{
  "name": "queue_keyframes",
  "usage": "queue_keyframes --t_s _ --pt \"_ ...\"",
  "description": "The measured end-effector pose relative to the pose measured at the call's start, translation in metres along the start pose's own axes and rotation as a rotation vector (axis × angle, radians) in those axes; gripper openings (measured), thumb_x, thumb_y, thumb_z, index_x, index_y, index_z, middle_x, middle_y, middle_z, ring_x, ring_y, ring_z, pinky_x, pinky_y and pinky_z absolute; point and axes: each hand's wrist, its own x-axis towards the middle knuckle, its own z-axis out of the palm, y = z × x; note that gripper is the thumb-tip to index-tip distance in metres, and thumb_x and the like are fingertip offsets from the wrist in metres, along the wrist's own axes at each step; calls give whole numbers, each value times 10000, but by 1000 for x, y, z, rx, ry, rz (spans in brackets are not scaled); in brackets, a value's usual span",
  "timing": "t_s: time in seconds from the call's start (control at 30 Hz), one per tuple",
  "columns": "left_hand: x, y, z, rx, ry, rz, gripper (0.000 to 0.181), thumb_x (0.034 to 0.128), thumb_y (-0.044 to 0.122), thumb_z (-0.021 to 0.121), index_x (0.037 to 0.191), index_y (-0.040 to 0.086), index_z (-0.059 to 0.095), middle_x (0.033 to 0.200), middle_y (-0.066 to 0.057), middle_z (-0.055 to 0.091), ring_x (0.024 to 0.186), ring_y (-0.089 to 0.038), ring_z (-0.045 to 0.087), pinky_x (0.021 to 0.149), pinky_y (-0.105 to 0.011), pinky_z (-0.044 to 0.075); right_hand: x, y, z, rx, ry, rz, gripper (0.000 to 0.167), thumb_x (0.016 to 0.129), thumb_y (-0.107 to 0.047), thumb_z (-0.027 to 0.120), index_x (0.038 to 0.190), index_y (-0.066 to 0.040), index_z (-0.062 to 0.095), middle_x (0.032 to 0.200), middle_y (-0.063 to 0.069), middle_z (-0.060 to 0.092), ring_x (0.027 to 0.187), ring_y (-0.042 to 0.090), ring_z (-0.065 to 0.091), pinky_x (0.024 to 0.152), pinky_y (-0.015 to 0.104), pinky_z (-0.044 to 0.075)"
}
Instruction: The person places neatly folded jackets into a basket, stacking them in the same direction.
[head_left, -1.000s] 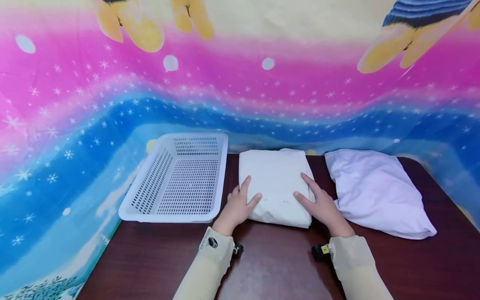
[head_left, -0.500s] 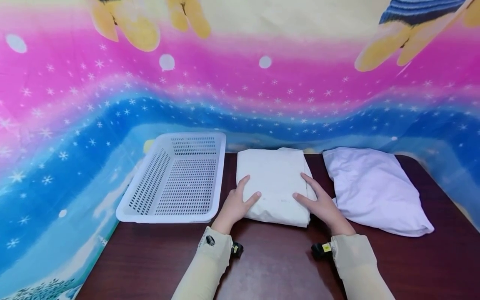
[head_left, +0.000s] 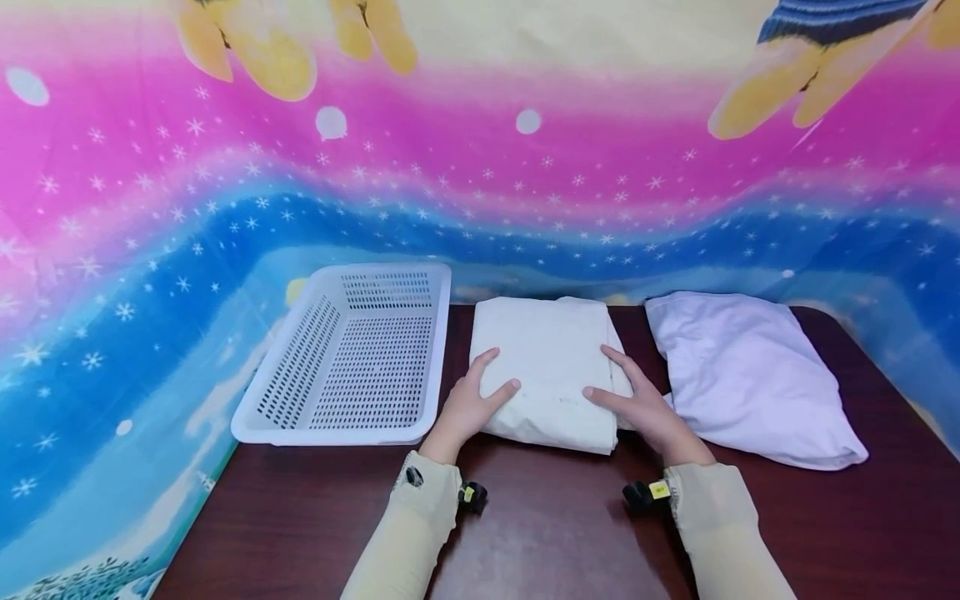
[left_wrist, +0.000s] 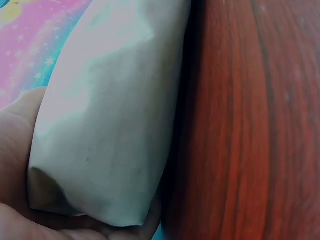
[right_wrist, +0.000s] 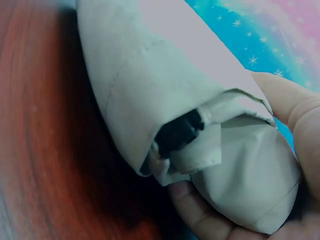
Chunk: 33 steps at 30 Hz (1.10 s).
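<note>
A folded cream cloth (head_left: 551, 367) lies as a thick, squarish bundle on the table, between the two hands. At its left side the left hand (head_left: 470, 408) holds it, thumb and index finger on top; in the left wrist view, fingers (left_wrist: 75, 232) curl under the end of the cloth (left_wrist: 110, 115). The right hand (head_left: 643, 406) grips the opposite side the same way, thumb over the top. Loose folds and a small black piece (right_wrist: 179, 132) show at that end in the right wrist view, with fingertips (right_wrist: 200, 215) beneath the cloth.
A white perforated plastic basket (head_left: 442, 358) stands left of the bundle. A lavender-white cloth item (head_left: 757, 375), perhaps a pillow or a folded garment, lies to the right. The dark wooden table (head_left: 547, 533) backs onto a colourful printed curtain (head_left: 480, 167).
The head view has shifted slightly. The left hand's fingers have slipped further round the cloth's side, and a fold sticks out slightly more on the right. Otherwise the hands barely move.
</note>
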Motion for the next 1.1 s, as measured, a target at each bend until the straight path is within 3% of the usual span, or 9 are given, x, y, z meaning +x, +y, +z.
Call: queue_keyframes --t_s 0.23,0.43,0.7,0.9,1.03,1.1 --pt "0 0 0 -58 22 -25 704 948 518 654 1560 281 398 1569 -128 426 1420 -384 406 1116 -584 356 -1 -1 0 89 -67 32 896 964 -349 702 1634 -361 107 1692 71 -80 1528 398 -13 1127 650 246" --pt "-1 0 1 -71 27 -29 699 950 496 659 1559 275 398 1565 -146 425 1420 -382 406 1117 -580 356 -1 2 0 65 -53 -50 904 957 -304 718 1631 -373 119 1697 0 -37 1538 332 -62 1151 677 154" --pt "-1 4 2 -24 8 9 693 975 461 637 1585 281 361 1579 -182 385 1445 -416 344 1124 -611 332 0 5 1 84 -69 -65 909 946 -292 739 1615 -436 141 1696 -23 -30 1526 368 77 1014 533 441" --pt "-4 8 3 44 21 28 639 991 481 609 1570 320 394 1573 -142 415 1454 -450 307 1092 -647 351 2 4 3 30 -25 -89 883 931 -337 754 1608 -435 194 1695 -64 41 1539 304 42 1072 562 378" --pt "-4 10 4 63 42 46 633 990 474 613 1566 319 402 1551 -157 438 1417 -434 372 1068 -632 387 1 0 3 0 8 -112 870 938 -346 744 1615 -406 200 1695 -64 81 1546 287 27 1127 610 289" --pt "-5 11 4 69 55 56 636 987 473 617 1566 319 403 1538 -178 445 1385 -427 415 1051 -623 409 -1 -3 3 -9 21 -115 870 943 -351 737 1617 -403 189 1694 -56 86 1545 290 47 1121 609 299"
